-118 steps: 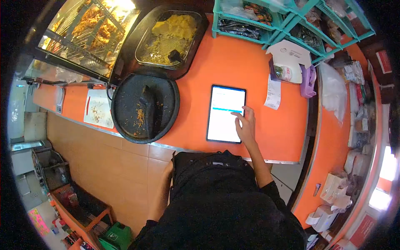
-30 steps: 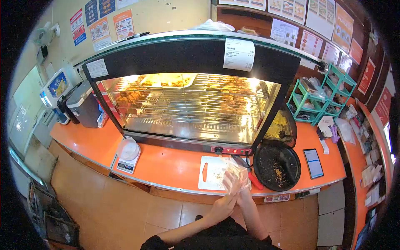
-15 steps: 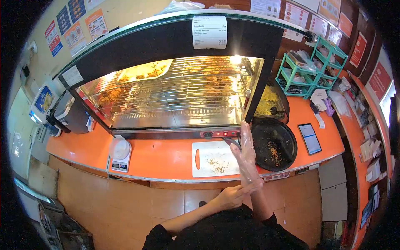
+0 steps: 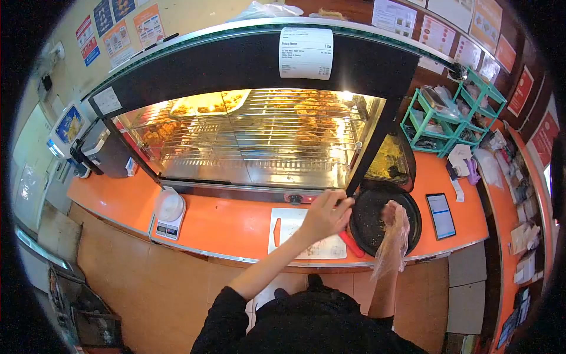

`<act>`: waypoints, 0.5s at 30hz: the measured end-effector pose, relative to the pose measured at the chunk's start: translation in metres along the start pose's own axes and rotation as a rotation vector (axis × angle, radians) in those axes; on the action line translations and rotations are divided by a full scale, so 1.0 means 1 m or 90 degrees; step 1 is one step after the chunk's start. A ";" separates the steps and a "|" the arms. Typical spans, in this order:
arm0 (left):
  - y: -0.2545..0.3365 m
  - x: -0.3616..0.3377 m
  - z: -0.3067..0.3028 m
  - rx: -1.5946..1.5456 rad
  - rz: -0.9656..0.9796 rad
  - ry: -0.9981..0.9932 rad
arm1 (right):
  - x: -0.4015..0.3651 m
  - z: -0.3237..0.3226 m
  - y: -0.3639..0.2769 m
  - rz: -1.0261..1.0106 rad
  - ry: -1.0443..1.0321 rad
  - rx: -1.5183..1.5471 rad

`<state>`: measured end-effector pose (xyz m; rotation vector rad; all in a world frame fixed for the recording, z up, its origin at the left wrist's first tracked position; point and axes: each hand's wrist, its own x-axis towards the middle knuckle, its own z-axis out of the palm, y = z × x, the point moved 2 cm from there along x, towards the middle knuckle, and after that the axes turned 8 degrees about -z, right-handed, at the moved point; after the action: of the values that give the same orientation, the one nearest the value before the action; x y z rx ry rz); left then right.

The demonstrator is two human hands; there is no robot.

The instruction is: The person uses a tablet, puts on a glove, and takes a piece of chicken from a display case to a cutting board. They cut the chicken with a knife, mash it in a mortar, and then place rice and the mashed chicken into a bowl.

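Note:
My right hand (image 4: 396,227) wears a loose clear plastic glove (image 4: 386,251). It is over the right part of a round black pan (image 4: 368,227) with brown crumbs in it; its fingers are slightly bent and no held object shows. My bare left hand (image 4: 327,217) is raised above the white cutting board (image 4: 284,221), fingers bent and apart, nothing visible in them. Crumbs lie on the board, partly hidden by my left forearm. A red handle (image 4: 352,243) lies between board and pan; what it belongs to is hidden.
A glass-fronted warming cabinet (image 4: 247,190) with fried food on racks stands behind the board. A kitchen scale (image 4: 169,227) bearing a white container is left. On the right are a tray of yellow food (image 4: 386,158), a tablet (image 4: 441,216) and green baskets (image 4: 436,121).
My hands have separated. The gloved right hand has moved right and over the pan, and the left hand has left the glove's cuff and risen above the board.

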<state>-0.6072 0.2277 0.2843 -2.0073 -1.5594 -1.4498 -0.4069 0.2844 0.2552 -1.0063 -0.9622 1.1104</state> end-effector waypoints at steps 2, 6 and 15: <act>-0.025 0.037 0.019 0.137 0.051 0.065 | 0.006 -0.004 0.001 -0.019 0.005 0.013; -0.045 0.076 0.052 0.255 0.045 0.116 | 0.016 -0.006 -0.001 -0.008 -0.010 0.015; -0.055 0.086 0.054 0.337 0.007 0.203 | 0.052 0.022 0.016 0.008 -0.283 -0.071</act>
<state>-0.6267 0.3395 0.3047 -1.4067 -1.5745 -1.1259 -0.4230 0.3406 0.2510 -0.8705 -1.3867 1.3331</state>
